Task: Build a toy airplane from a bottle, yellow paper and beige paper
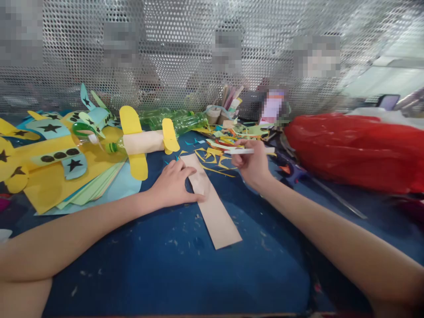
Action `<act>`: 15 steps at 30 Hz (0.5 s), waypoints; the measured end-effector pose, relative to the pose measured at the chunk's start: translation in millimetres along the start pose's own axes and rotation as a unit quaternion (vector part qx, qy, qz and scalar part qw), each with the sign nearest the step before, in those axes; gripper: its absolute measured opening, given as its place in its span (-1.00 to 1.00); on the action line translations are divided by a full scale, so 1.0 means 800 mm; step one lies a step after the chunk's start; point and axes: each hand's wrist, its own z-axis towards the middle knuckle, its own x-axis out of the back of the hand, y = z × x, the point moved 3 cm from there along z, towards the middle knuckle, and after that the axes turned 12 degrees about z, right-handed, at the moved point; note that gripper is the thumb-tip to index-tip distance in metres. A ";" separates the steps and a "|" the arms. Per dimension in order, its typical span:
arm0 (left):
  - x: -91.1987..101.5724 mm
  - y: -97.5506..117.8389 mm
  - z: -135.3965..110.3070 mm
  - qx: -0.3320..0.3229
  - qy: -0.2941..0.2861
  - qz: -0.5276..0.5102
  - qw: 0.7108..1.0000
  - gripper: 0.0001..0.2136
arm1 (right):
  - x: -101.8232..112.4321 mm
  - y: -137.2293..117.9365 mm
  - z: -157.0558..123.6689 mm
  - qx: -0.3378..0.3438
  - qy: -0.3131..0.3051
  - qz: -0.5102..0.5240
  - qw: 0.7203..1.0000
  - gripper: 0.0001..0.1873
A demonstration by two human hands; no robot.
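A long pale beige paper strip (217, 212) lies slantwise on the blue table in front of me. My left hand (177, 183) rests at its left edge, thumb and fingers apart, the tips touching the paper near its far half. Beyond the strip and to the right, my right hand (253, 163) is raised with its fingers closed round a slim white pen (243, 151), held nearly level. Left of the strip lies a bottle plane (145, 142) with a beige paper wrap and yellow wings.
Finished-looking paper planes (49, 150) with black stars lie at the left on coloured sheets (89, 190). Yellow paper scraps (212, 154), green bottles (185, 121) and a cup of sticks (214, 114) are at the back. A red plastic bag (357, 152) bulges at right, before a perforated metal screen (185, 44).
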 end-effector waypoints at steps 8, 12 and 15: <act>0.000 0.001 0.000 -0.012 0.004 0.018 1.000 -0.11 | -0.043 0.023 -0.059 -0.008 -0.120 -0.132 0.984 -0.62; -0.002 0.001 0.000 -0.021 0.008 0.030 0.999 -0.06 | -0.041 0.023 -0.061 -0.007 -0.137 -0.157 0.978 -0.57; -0.003 0.001 0.000 -0.023 0.010 0.035 0.999 -0.07 | -0.041 0.023 -0.060 -0.002 -0.131 -0.181 0.975 -0.59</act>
